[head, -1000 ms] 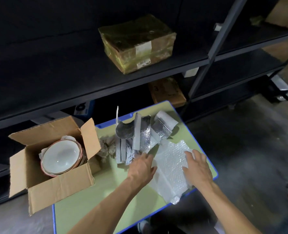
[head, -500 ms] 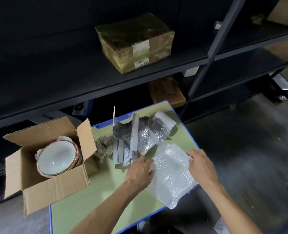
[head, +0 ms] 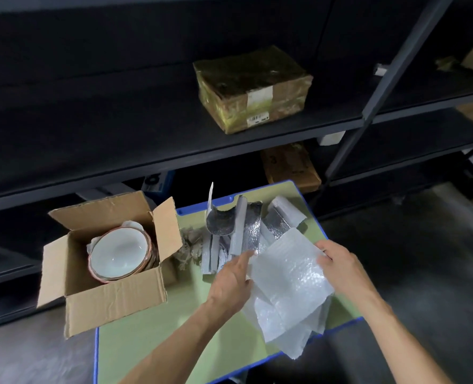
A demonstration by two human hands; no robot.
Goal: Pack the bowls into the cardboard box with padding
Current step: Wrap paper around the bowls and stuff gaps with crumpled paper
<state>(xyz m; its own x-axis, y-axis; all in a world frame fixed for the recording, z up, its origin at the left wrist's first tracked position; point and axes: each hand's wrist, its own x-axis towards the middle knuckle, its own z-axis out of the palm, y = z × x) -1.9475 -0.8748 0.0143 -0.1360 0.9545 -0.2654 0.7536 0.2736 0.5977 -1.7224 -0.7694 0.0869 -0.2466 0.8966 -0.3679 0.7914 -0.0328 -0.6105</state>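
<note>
Nearest to me, the green desk with the blue rim point(head: 152, 342) carries everything. Both my forearms reach over its near edge. The hands are apart, one at each side of a clear, folded bubble-wrap sheet point(head: 288, 281) that lies on the near right of the desk, its lower layers hanging past the near edge. The right hand point(head: 340, 268) has its fingers curled over the sheet's far right edge and grips it, with that upper layer raised off the rest. The left hand point(head: 231, 284) sits against the sheet's left edge with the forefinger stretched out; I cannot tell whether its other fingers actually hold the wrap. Just beyond the hands lies a heap of silver foil-faced foam padding pieces point(head: 246, 228), some curved, some flat. To their left is a small wad of crumpled brown paper shreds point(head: 188, 245). Left of that, at the desk's left edge and overhanging it, stands the open brown cardboard box point(head: 113, 297), flaps up. Inside are the stacked white bowls with reddish rims point(head: 117, 253), mouths up, with white padding point(head: 131, 225) tucked behind them. Farther back runs dark metal shelving point(head: 119, 112) holding a yellowish plastic-wrapped parcel point(head: 253, 87), with a flat brown carton point(head: 289, 167) on the shelf below.
</note>
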